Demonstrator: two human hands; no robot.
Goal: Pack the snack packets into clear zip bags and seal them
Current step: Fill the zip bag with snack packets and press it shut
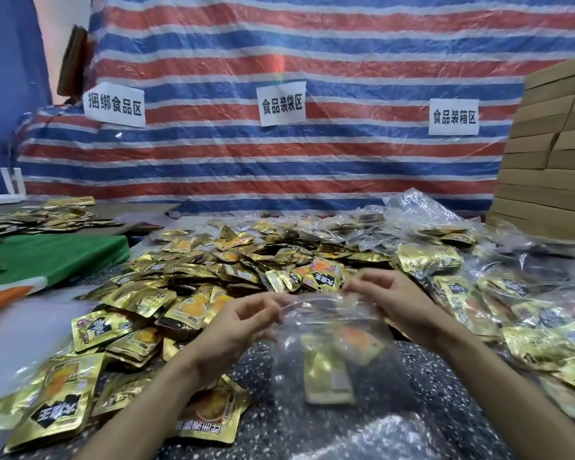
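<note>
A clear zip bag (332, 353) was held close in front of the person, hanging from its top edge above a dark speckled table (273, 423). The left corner of the bag's mouth was pinched between the thumb and fingertips of the left hand (243, 323), with the other fingers loosely curled. The right corner was pinched in the same way by the right hand (389, 300), so that the top edge was stretched between the two hands. Gold snack packets (329, 376) were seen through the film in the lower half of the bag. Two appeared to be there, though the blurred plastic made the count uncertain. A broad heap of loose packets (213, 270) was spread over the table beyond and to the left of the hands, and more of them lay beside the left forearm. Filled clear bags (429, 257) were piled to the right, touching one another. A green cloth (54, 257) was laid at the far left. Behind the table a striped tarp (279, 54) of red, white and blue was hung, and three white paper signs (281, 102) were fixed to it. Cardboard boxes (551, 144) were stacked at the right edge.
</note>
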